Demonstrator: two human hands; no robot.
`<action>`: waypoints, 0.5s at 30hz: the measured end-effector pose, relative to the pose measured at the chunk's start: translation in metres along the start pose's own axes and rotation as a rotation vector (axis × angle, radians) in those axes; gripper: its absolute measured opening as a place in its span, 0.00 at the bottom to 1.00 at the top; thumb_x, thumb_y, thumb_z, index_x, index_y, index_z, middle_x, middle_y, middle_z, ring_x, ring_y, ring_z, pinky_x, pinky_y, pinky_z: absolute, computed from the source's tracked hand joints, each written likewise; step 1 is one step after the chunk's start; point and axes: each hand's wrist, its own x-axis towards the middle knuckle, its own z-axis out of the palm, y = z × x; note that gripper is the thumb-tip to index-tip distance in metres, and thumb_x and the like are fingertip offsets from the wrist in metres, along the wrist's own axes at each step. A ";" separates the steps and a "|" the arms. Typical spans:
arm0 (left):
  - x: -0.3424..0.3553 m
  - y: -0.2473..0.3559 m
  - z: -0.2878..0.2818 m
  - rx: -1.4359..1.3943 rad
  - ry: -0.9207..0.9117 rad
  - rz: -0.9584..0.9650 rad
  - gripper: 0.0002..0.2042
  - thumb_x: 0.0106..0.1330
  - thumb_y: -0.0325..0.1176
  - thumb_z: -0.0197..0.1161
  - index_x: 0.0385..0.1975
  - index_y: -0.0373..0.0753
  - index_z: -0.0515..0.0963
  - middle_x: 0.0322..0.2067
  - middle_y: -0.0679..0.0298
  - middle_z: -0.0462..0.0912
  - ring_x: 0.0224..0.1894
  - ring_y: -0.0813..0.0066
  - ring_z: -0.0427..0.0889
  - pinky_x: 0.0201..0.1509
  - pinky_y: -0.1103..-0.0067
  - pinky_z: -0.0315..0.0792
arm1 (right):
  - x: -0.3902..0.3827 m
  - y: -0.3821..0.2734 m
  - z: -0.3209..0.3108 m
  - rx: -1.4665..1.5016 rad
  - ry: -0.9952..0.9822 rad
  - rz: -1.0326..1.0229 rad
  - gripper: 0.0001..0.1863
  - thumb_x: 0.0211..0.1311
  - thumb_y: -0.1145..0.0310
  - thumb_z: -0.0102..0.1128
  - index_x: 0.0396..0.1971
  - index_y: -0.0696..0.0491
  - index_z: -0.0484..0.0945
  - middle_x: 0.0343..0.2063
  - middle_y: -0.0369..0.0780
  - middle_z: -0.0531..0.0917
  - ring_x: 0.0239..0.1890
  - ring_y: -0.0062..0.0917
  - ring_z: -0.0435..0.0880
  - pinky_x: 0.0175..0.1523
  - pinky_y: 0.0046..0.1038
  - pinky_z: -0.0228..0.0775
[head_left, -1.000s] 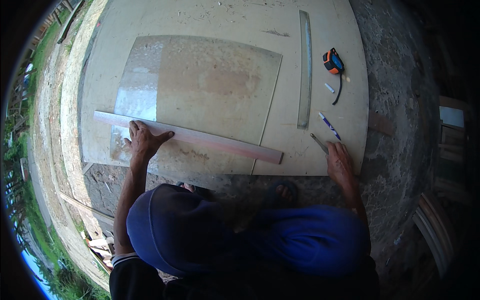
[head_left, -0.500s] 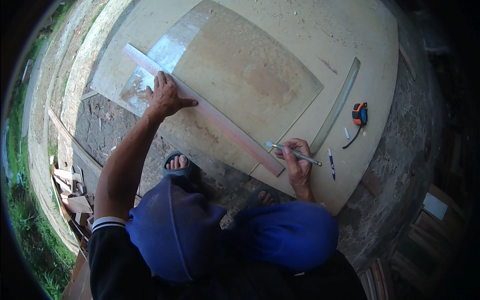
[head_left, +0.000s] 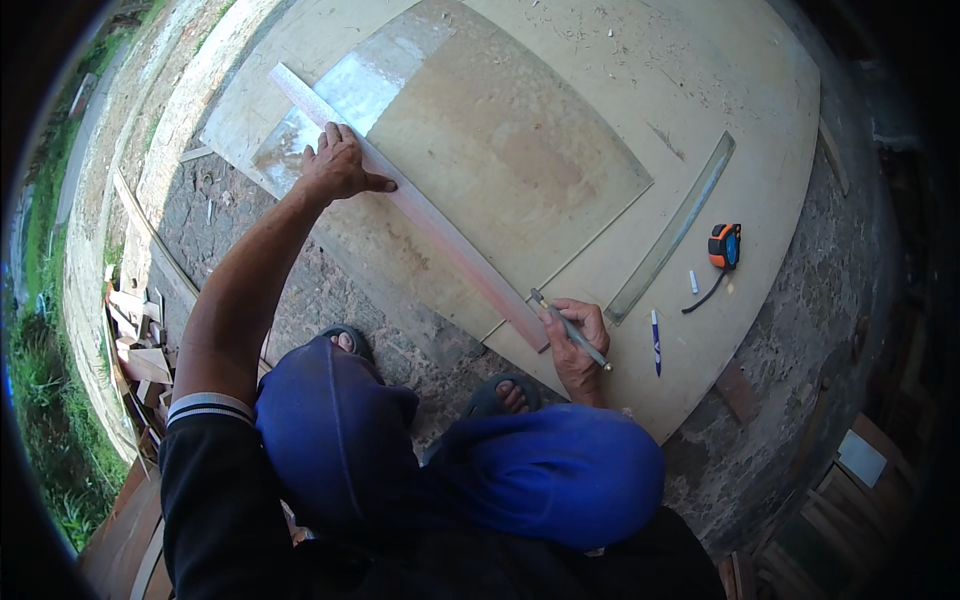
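Two hands busy — your left hand (head_left: 335,168) presses flat, fingers spread, on the long pale wooden straightedge (head_left: 420,210) across the clear glass sheet (head_left: 500,140); right hand (head_left: 578,335) grips a slim metal glass cutter (head_left: 570,328) at the straightedge's near end

Left arm stretches far forward, nearly straight, the left hand (head_left: 335,168) pressing down flat with fingers together and thumb splayed right. The right hand (head_left: 578,338) sits close to the knees, wrist bent, fingers curled in a writing grip.
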 end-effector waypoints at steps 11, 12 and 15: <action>-0.003 -0.001 0.004 -0.074 0.039 0.021 0.71 0.42 0.67 0.79 0.74 0.23 0.42 0.76 0.36 0.42 0.79 0.42 0.41 0.77 0.46 0.47 | 0.009 -0.011 -0.010 -0.462 -0.230 -0.201 0.09 0.63 0.72 0.66 0.41 0.58 0.83 0.41 0.47 0.86 0.41 0.38 0.88 0.46 0.32 0.80; -0.002 -0.002 0.005 -0.066 0.046 0.023 0.71 0.42 0.67 0.79 0.75 0.23 0.41 0.76 0.36 0.42 0.80 0.42 0.40 0.77 0.46 0.46 | 0.011 -0.015 -0.010 -0.464 -0.256 -0.194 0.10 0.64 0.72 0.65 0.42 0.58 0.83 0.42 0.47 0.86 0.42 0.38 0.87 0.48 0.33 0.79; -0.004 -0.008 0.009 -0.053 0.066 0.014 0.71 0.42 0.67 0.78 0.75 0.24 0.41 0.76 0.37 0.40 0.80 0.42 0.37 0.78 0.47 0.44 | 0.015 -0.017 -0.009 -0.499 -0.340 -0.237 0.11 0.66 0.70 0.61 0.44 0.59 0.82 0.44 0.48 0.86 0.46 0.41 0.87 0.52 0.36 0.78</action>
